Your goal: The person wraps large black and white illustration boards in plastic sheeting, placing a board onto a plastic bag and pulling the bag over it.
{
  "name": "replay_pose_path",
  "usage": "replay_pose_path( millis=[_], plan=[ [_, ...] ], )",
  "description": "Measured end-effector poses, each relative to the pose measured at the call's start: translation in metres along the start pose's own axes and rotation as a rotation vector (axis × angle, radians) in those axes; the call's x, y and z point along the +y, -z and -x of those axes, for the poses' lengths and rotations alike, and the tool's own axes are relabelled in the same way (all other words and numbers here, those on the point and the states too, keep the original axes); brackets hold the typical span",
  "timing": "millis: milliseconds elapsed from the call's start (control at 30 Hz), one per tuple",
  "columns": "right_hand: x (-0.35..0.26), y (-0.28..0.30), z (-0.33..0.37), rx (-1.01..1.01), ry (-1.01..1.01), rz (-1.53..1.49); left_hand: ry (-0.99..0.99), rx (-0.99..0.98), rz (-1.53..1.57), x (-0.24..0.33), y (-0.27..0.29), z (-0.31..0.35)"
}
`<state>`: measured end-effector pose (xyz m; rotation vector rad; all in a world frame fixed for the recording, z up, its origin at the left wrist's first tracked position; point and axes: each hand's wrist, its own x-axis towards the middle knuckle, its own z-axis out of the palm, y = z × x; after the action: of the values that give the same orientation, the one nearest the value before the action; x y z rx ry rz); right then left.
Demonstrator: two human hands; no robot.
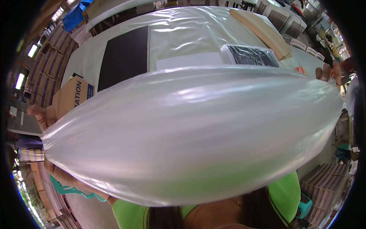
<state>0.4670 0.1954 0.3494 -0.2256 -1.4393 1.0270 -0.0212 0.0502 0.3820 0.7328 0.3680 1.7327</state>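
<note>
A clear, milky plastic sheet (190,133) is stretched taut between my two hands and fills the middle of the view; whether it is a bag or a single layer I cannot tell. My left hand (44,116) grips its bunched left end, and the left forearm passes partly behind the film. At the far right, my right hand (328,72) pinches the other end, its lower part hidden by the plastic. Beyond the sheet lie a black flat panel (124,53), a white sheet (188,61) and a dark item wrapped in clear plastic (251,55).
A plastic-covered table (183,28) stretches ahead. A cardboard box (70,95) stands near my left hand, and a brown paper roll (263,34) lies at the far right. Stacked cartons (49,65) rise at left, with more stacked cartons (326,187) at lower right.
</note>
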Motion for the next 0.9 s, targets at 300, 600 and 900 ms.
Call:
replay_pose_path(
  millis=[300,600,900],
  plan=[
    [0.022,0.018,0.001,0.269,-0.184,-0.507,0.131,0.03,0.094,-0.009,0.024,-0.011],
    [0.031,-0.003,-0.022,0.214,-0.367,-0.639,0.155,0.143,0.002,-0.006,0.04,-0.033],
    [0.076,0.007,0.007,0.265,-0.617,-0.66,0.305,0.257,0.083,-0.023,0.105,-0.031]
  ],
)
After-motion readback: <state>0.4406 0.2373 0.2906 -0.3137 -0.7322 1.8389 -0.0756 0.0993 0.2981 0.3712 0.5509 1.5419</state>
